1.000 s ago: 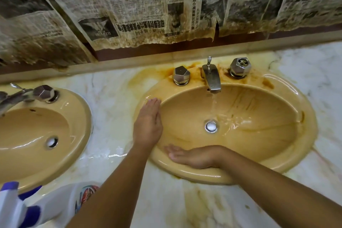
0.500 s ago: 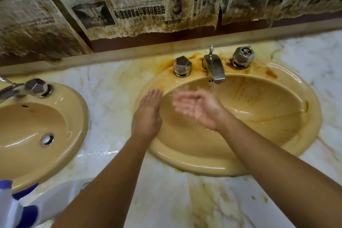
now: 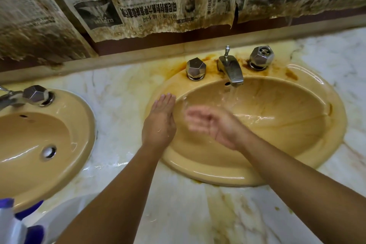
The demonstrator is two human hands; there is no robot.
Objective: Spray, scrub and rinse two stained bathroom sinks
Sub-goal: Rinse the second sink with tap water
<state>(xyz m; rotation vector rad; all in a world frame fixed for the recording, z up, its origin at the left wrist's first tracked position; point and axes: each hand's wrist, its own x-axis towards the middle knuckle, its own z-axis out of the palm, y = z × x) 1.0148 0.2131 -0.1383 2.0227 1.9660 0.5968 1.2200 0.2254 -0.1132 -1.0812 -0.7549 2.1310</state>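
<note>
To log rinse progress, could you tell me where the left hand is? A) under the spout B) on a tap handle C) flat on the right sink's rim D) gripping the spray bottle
C: the left hand lies flat on the rim of the right sink.

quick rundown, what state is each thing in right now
right sink, wet, brown streaks on its back wall
faucet, running into it
left sink, glossy, no streaks showing
left hand, open, flat on the right sink's rim
right hand, open, loosely cupped over the basin, blurred
countertop, wet, rust-stained
spray bottle, untouched, partly out of frame
</note>
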